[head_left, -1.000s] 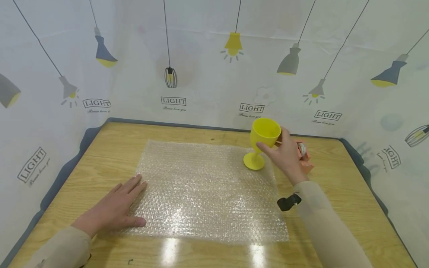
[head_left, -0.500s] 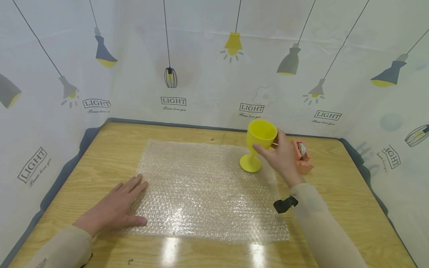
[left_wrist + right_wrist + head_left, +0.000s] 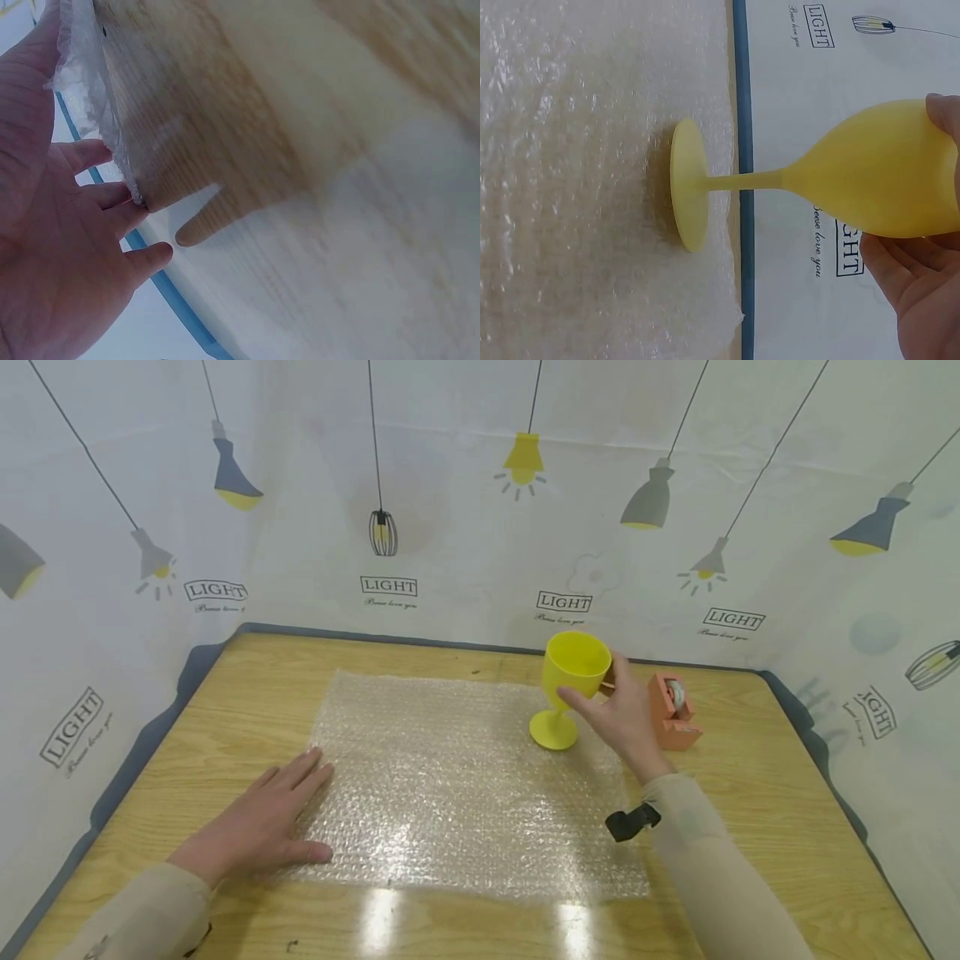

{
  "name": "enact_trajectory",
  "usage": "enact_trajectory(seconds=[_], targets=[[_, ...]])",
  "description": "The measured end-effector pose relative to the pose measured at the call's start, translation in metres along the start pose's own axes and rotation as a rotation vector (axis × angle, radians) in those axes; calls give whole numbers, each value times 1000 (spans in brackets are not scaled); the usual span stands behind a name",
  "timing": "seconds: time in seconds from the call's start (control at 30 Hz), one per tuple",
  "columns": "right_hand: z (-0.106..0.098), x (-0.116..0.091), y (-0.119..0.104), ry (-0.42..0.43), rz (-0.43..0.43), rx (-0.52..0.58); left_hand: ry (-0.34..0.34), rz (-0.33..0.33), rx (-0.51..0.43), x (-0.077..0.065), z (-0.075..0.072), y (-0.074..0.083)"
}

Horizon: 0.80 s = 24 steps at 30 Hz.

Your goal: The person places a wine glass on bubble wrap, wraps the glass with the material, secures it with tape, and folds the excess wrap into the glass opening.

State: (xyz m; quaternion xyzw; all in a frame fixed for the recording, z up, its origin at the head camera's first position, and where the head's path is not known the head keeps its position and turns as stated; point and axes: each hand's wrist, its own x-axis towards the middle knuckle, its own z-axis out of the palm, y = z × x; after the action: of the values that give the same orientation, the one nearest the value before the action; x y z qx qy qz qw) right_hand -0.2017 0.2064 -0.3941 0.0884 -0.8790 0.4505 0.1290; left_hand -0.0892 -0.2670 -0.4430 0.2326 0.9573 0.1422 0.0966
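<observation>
Head view: the yellow goblet [image 3: 567, 675], upright right of centre, has slid slightly left and toward the bottom of the frame over the last second, so its foot now shows farther in over the bubble wrap [image 3: 450, 793] from the sheet's right edge. My read: you're bringing it inward over the sheet, wrap spread out under it and not folded round it. Your right hand [image 3: 621, 714] grips the bowl from its right side, thumb across the near face, fingers round the far side. Your left hand [image 3: 258, 818], lower left, has barely moved: fingers extended and spread, grasping nothing, tips and thumb on the sheet's left margin. I'd judge it's steadying the wrap. The orange tape dispenser [image 3: 677, 737] sits right of your right hand, untouched, more of it uncovered now. Left wrist view: palm at the left edge of the frame, fingers loosely extended toward the rim of the wrap, not curled round anything. Right wrist view: goblet lies sideways across the frame, bowl at right between your thumb, upper right, and fingers, lower right; foot near centre, against the wrap side. Can't tell whether the foot touches the sheet or hangs just above.
</observation>
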Motion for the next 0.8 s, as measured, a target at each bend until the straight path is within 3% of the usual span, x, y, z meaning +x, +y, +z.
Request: enact_trajectory(seconds=[0.33,0.8], targets=[[8,-4,-1,-10,-12,45,0,4,21,5,2,-1],[16,-9,-8,0,-43,23,-1,7,25,8,2,0]])
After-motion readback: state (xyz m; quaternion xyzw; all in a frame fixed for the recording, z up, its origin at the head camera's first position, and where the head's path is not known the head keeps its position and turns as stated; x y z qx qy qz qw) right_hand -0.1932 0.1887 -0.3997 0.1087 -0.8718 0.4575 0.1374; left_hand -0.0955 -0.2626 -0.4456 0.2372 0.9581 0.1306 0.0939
